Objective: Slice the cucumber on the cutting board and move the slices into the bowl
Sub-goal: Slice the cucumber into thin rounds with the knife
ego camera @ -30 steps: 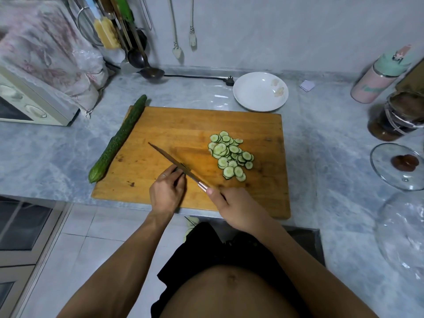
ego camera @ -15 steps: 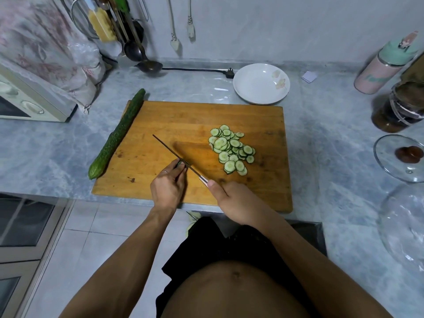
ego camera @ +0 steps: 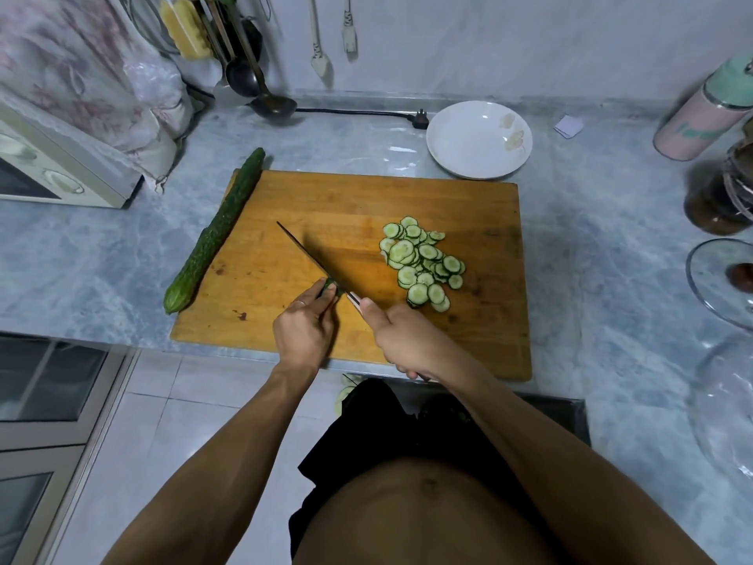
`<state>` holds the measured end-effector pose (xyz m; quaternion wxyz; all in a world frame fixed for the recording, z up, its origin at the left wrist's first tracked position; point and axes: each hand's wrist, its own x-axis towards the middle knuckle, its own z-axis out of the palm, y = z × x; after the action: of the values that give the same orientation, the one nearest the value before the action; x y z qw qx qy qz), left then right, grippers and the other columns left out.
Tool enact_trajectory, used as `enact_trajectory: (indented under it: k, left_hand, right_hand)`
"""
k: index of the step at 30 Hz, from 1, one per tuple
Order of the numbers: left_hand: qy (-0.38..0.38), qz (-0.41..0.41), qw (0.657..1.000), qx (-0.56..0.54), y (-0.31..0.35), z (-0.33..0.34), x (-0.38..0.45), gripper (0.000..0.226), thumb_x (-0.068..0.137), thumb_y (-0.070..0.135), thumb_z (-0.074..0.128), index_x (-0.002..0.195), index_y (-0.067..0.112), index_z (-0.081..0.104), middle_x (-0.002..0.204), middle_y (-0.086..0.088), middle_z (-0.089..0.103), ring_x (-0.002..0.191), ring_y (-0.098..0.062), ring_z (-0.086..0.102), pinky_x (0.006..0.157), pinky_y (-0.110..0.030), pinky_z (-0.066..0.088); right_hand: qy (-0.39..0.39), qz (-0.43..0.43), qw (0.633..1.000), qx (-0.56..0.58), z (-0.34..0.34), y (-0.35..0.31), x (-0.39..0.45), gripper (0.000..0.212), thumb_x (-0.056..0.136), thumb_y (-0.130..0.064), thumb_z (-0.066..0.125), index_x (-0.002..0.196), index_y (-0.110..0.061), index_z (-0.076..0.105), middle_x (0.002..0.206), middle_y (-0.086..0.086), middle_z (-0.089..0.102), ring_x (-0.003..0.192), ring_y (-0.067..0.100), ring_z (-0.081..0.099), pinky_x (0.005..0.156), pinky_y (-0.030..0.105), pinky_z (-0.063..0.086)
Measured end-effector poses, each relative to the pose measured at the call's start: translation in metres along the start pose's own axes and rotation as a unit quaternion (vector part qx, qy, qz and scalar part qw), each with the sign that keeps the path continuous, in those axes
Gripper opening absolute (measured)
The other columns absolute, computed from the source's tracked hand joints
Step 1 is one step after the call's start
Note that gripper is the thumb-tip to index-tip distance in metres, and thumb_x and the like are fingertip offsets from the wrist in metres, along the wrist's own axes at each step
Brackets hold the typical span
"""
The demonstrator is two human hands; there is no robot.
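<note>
Grey marbled countertop point(ego camera: 611, 254) runs wall to wall under a pale wall; white tiled floor and a glass-front cabinet show below its near edge, left of the person. Wooden cutting board point(ego camera: 366, 197) is the landmark, lying flat at the counter's front edge. Left of the board: a cream microwave point(ego camera: 53, 173) under a floral cloth cover. Behind the board's left corner: hanging utensils and a dark ladle point(ego camera: 273, 104), with a black cord and plug trailing right. Behind the board's right corner: white bowl point(ego camera: 478, 138), no slices in it. Right of the board: pink bottle with a mint lid point(ego camera: 705, 112), a dark jar, glass lids at frame edge. Whole cucumber point(ego camera: 216, 234) lies along the board's left edge, partly on the counter. Slices point(ego camera: 423, 265) heaped right of board centre. Right hand point(ego camera: 403, 340) wraps the handle of the knife point(ego camera: 309, 256), blade angled up-left, tip over board centre. Left hand point(ego camera: 303, 328) pinches a short cucumber stub point(ego camera: 331, 287) against the board, near front edge, touching the blade.
</note>
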<state>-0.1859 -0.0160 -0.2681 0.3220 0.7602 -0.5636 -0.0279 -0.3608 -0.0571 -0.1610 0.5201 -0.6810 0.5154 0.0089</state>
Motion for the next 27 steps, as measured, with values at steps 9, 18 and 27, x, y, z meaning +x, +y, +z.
enact_trajectory:
  k: [9, 18, 27]
  left_hand:
    - [0.007, -0.016, 1.0, -0.004, 0.003, 0.001, -0.004, 0.025, 0.079, 0.002, 0.072, 0.101, 0.013, 0.078, 0.115, -0.007, 0.071, 0.089, -0.024, 0.072, 0.069, -0.033, 0.057]
    - [0.007, -0.038, 0.997, -0.061, -0.001, -0.001, -0.001, 0.021, 0.081, 0.005, 0.075, 0.101, 0.012, 0.078, 0.113, -0.005, 0.071, 0.094, -0.018, 0.071, 0.081, -0.028, 0.056]
    - [-0.002, -0.031, 0.997, -0.073, -0.006, -0.001, -0.001, 0.023, 0.081, 0.002, 0.074, 0.101, 0.012, 0.078, 0.112, -0.005, 0.072, 0.099, -0.013, 0.069, 0.087, -0.02, 0.051]
  right_hand:
    - [0.037, -0.031, 0.998, -0.028, 0.019, 0.01, 0.009, 0.063, 0.103, -0.056, 0.021, 0.059, -0.019, 0.045, 0.062, 0.002, 0.048, 0.069, 0.025, 0.05, 0.066, 0.03, 0.032]
    - [0.016, 0.023, 0.996, 0.082, -0.008, 0.025, -0.003, 0.066, 0.099, -0.065, 0.022, 0.072, -0.013, 0.052, 0.055, 0.004, 0.047, 0.039, 0.019, 0.043, 0.043, 0.024, 0.038]
    - [0.038, -0.064, 0.997, -0.032, -0.001, 0.023, -0.027, 0.065, 0.102, -0.057, 0.025, 0.066, -0.01, 0.05, 0.064, 0.005, 0.053, 0.064, 0.02, 0.055, 0.066, 0.037, 0.043]
